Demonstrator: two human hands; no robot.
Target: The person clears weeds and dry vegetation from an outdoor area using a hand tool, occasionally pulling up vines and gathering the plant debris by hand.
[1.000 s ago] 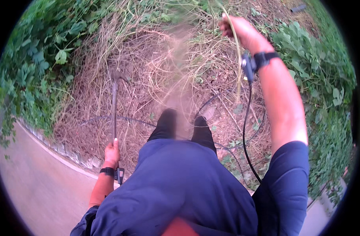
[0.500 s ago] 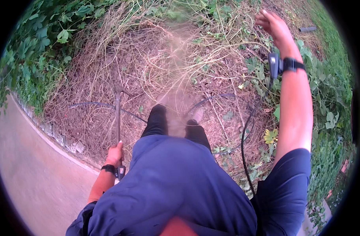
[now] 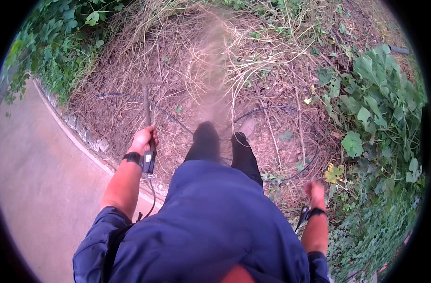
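Dark-handled tool (image 3: 147, 107) is in our left hand (image 3: 145, 139), on the left side of the scene; our fingers wrap around its handle, and its head points toward the far side, too blurred for us to tell its exact shape. Dry vines (image 3: 258, 61) lie matted on the ground beneath and beyond it. We wear 1 small dark device (image 3: 149, 162) at the left wrist, with a cable (image 3: 153, 191) hanging from it on the near side. Our right hand (image 3: 315, 193) is at the near right, blurred, and we cannot tell whether it holds anything. Just to its right is a yellow leaf (image 3: 335, 173), beside the green leafy plants (image 3: 380, 106) that fill the right side. We stand with 2 legs in black trousers (image 3: 244, 158) in the middle, a pale shoe (image 3: 247, 126) showing on the right foot. Black hose (image 3: 274, 107) curves across the ground on both sides of our legs. At the near left, a pale paved path (image 3: 50, 155) borders the vines.
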